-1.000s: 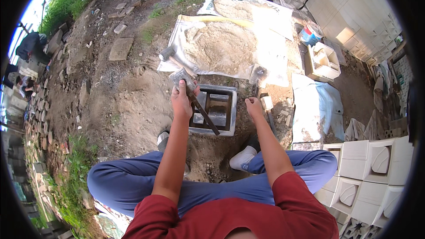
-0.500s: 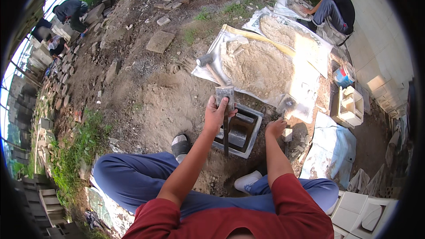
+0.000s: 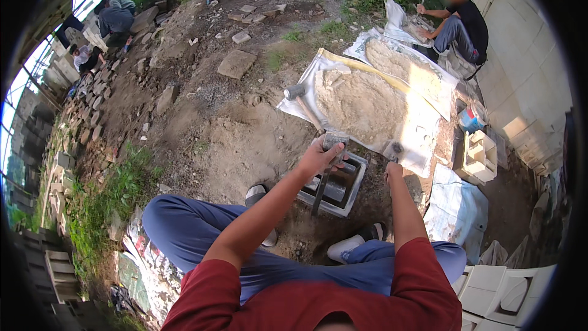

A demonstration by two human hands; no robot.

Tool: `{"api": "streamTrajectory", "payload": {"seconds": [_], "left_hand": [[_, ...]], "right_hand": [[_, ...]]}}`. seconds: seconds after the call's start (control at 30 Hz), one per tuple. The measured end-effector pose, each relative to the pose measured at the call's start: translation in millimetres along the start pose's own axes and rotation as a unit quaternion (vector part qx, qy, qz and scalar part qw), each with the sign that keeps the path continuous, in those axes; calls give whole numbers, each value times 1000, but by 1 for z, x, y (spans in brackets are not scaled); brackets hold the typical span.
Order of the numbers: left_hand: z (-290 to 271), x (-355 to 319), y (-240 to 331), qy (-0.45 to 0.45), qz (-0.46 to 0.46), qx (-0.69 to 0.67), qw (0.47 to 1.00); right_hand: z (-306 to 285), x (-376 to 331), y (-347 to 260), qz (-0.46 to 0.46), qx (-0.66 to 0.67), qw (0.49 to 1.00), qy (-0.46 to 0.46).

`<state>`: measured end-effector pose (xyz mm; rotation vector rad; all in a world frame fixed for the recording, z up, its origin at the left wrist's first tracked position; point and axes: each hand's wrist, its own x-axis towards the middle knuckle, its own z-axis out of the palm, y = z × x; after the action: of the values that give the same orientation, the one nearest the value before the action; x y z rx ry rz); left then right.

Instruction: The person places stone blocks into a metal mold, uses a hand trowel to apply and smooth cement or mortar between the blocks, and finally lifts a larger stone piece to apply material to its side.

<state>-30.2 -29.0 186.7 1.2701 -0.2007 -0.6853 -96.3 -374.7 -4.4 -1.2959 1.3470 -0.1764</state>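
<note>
Far to the left, people (image 3: 101, 24) bend over by a row of stones. A flat stone (image 3: 236, 63) lies on the dirt. Nearer the middle, the left hand (image 3: 318, 158) is closed around a small grey tool (image 3: 334, 141), held just over the near-left edge of the grey metal mold box (image 3: 335, 185). A dark bar (image 3: 320, 189) leans inside the box. The box sits on the dirt between the two hands, just past the person's shoes. The right hand (image 3: 392, 170) is beside the box's right edge; I cannot tell how open it is. Behind lies a sand pile (image 3: 361, 105) on a white sheet. On the right, another person (image 3: 456, 21) sits by a wall.
</note>
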Motion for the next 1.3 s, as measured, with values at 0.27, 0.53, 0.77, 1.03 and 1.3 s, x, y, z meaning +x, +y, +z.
{"api": "streamTrajectory", "payload": {"seconds": [0.27, 0.53, 0.77, 1.03, 1.3], "left_hand": [[-18, 3, 69, -168, -41, 302, 937], [-38, -4, 174, -89, 153, 487, 855], [-24, 22, 173, -21, 133, 406, 904], [-55, 31, 121, -70, 117, 405, 904], [-76, 19, 146, 16, 298, 484, 823]], "right_hand": [[-35, -181, -139, -189, -49, 964, -179], [-72, -304, -223, -368, -71, 885, -274], [-63, -321, -228, -347, -73, 896, -268], [-42, -325, -211, -435, -156, 846, -265], [-4, -323, -211, -535, -318, 770, -143]]}}
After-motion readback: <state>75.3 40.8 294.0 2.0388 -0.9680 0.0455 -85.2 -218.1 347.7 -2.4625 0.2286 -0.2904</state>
